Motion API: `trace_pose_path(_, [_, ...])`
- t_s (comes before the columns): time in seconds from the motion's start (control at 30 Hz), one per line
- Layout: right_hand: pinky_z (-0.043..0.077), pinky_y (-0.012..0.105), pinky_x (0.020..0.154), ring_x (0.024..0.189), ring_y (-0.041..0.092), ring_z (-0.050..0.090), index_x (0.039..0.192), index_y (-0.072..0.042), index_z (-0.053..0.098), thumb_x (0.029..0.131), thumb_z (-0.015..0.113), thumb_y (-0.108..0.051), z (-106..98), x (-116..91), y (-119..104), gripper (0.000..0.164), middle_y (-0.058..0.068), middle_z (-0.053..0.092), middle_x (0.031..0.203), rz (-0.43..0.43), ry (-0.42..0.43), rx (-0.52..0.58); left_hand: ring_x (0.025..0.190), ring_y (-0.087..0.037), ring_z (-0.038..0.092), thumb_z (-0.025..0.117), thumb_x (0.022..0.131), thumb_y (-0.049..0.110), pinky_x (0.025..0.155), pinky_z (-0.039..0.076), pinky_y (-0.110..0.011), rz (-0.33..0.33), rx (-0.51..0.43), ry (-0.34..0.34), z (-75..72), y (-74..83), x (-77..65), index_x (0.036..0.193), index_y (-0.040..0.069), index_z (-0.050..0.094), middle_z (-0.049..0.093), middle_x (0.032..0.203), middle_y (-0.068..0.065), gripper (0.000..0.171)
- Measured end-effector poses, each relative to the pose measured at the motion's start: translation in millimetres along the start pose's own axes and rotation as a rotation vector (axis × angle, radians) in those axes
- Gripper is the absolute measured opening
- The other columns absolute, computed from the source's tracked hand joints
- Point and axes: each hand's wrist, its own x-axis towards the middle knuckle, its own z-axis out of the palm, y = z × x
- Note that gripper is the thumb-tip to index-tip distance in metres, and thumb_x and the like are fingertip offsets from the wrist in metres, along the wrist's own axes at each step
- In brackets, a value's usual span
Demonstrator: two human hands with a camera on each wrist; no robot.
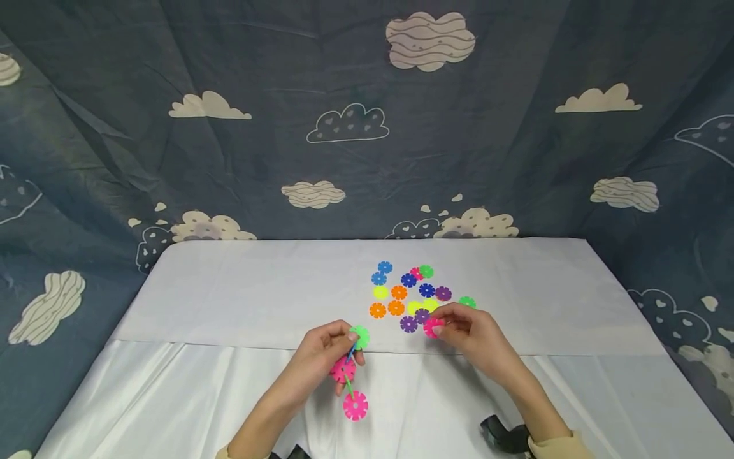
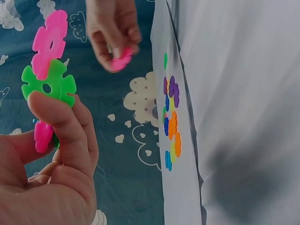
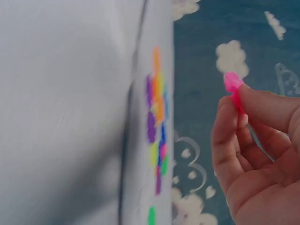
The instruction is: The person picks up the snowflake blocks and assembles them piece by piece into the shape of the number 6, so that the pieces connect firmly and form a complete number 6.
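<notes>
My left hand [image 1: 323, 350] holds a chain of notched plastic discs joined edge to edge. In the head view, a green disc [image 1: 360, 338] is at its top, a pink disc [image 1: 343, 369] further down, and another pink disc [image 1: 355, 405] at the low end. Between them, a blue disc and a green one show edge-on. My right hand [image 1: 473, 335] pinches a single pink disc [image 1: 432, 327] between thumb and fingers, over the near right side of the loose discs. From the right wrist, that pink disc [image 3: 233, 83] appears almost edge-on at the fingertips.
Several loose notched discs, among them an orange disc [image 1: 377, 310], a purple disc [image 1: 409, 324] and a light blue disc [image 1: 385, 267], lie on the white table [image 1: 229, 293]. A dark cloud-print cloth [image 1: 355, 166] hangs behind the table. Black straps [image 1: 504, 437] show near the wrists.
</notes>
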Motion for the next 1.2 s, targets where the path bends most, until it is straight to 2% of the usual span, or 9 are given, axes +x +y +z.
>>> trace_pose_path(0.27, [0.056,0.030,0.072,0.080,0.030,0.063,0.109,-0.004,0.067,0.087,0.074,-0.004,6.8,-22.5,-40.2,0.023,0.011,0.063,0.092,0.040,0.059,0.154,0.046,-0.012,0.053,0.057,0.101,0.026,0.047,0.048,-0.022,-0.013,-0.004,-0.006,3.6,2.8,-2.0,0.106,-0.002,0.058,0.069,0.090,-0.016,0.029])
trace_pose_path(0.53, [0.057,0.032,0.071,0.078,0.031,0.064,0.110,-0.005,0.065,0.089,0.072,-0.005,13.0,-37.5,-59.5,0.023,0.012,0.065,0.093,-0.031,0.001,0.301,0.046,-0.013,0.053,0.057,0.101,0.027,0.046,0.048,-0.023,0.013,0.007,0.003,5.1,5.5,-3.6,0.104,-0.003,0.057,0.070,0.088,-0.017,0.030])
trace_pose_path(0.67, [0.057,0.032,0.074,0.081,0.029,0.064,0.111,-0.008,0.066,0.089,0.072,-0.006,21.0,-40.3,-62.6,0.023,0.010,0.066,0.097,-0.028,-0.006,0.320,0.045,-0.014,0.053,0.057,0.101,0.028,0.049,0.049,-0.023,0.007,0.012,0.006,4.9,5.8,-5.2,0.104,-0.001,0.057,0.070,0.089,-0.017,0.030])
trace_pose_path(0.87, [0.057,0.030,0.076,0.087,0.026,0.063,0.105,-0.014,0.069,0.087,0.075,-0.007,38.0,-42.2,-66.4,0.020,0.007,0.065,0.099,0.009,0.048,0.315,0.044,-0.013,0.052,0.058,0.101,0.028,0.047,0.047,-0.022,0.005,0.007,0.003,7.2,8.4,-7.7,0.103,-0.001,0.057,0.070,0.088,-0.016,0.029])
trace_pose_path(1.07, [0.056,0.030,0.078,0.086,0.021,0.065,0.101,-0.021,0.071,0.087,0.075,-0.011,49.8,-42.7,-65.6,0.017,0.000,0.067,0.095,-0.039,0.078,0.269,0.046,-0.011,0.052,0.059,0.100,0.026,0.044,0.045,-0.022,0.010,-0.012,-0.016,10.8,10.6,-9.0,0.101,-0.002,0.057,0.070,0.085,-0.014,0.028])
trace_pose_path(1.2, [0.057,0.032,0.076,0.084,0.022,0.066,0.100,-0.020,0.071,0.088,0.075,-0.010,53.2,-42.5,-65.1,0.017,0.000,0.067,0.095,-0.055,0.078,0.287,0.047,-0.011,0.052,0.060,0.099,0.025,0.043,0.044,-0.022,0.006,-0.029,-0.036,13.7,10.3,-9.0,0.099,-0.003,0.057,0.070,0.082,-0.013,0.028])
